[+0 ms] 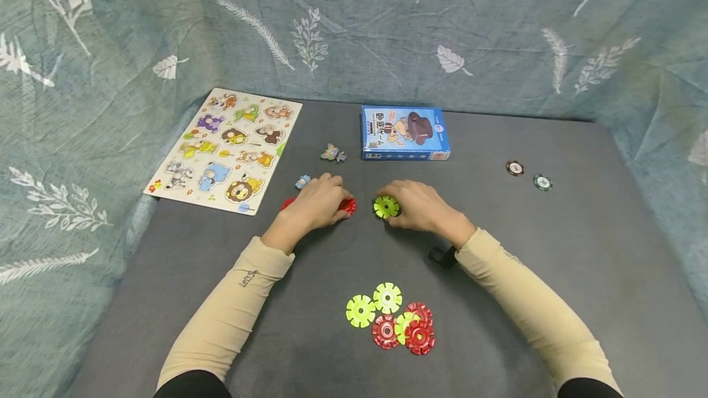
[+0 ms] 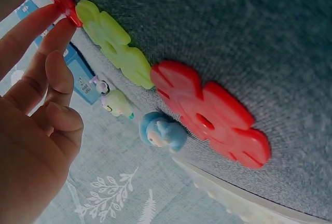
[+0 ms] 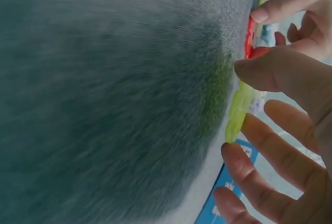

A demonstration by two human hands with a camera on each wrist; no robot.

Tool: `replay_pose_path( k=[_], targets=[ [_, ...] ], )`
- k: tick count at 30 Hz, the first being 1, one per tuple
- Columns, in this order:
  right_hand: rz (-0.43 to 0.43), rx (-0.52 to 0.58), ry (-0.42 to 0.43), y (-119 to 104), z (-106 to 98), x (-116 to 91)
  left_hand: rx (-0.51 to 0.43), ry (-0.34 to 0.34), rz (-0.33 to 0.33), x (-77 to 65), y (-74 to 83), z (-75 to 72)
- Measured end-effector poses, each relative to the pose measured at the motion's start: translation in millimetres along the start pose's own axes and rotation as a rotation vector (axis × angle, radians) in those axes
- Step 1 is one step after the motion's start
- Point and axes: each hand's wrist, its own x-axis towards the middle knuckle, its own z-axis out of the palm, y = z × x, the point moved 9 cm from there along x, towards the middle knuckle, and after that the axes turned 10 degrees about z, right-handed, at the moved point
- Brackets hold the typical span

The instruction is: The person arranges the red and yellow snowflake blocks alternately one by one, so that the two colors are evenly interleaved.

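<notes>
My left hand pinches a red notched plastic disc by its edges. In the left wrist view a yellow-green disc and another red disc run in a row from it along the table. The head view shows those two mostly hidden under that hand. With thumb and fingers, my right hand holds a yellow-green disc just right of the left hand's red one, a small gap between them. The right wrist view shows this disc edge-on between thumb and fingertips.
Several loose red and yellow-green discs lie near the front. An animal puzzle board is at the left, a blue box at the back. Small figures and a blue figure stand behind the left hand; two poker chips lie right.
</notes>
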Motion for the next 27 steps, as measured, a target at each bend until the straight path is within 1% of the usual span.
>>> replay_pose_path(
  k=[4, 9, 15, 21, 27],
  targets=[
    [0.0, 0.001, -0.029, -7, 4, 16, -0.014, -0.019, -0.012, 0.9, -0.2, 1.6],
    [-0.008, 0.009, -0.045, -12, 8, 26, -0.019, -0.024, -0.014, 1.6, 0.0, 2.2],
    [-0.031, 0.047, -0.044, -17, 8, 30, -0.019, -0.025, -0.015, 0.9, -1.0, 2.9],
    [-0.013, 0.05, -0.072, -16, 10, 31, -0.013, -0.032, -0.007, 0.7, -1.5, 3.5],
    [-0.025, 0.044, -0.065, -17, 10, 30, -0.022, -0.029, -0.008, 0.4, -2.6, 4.3]
  ],
)
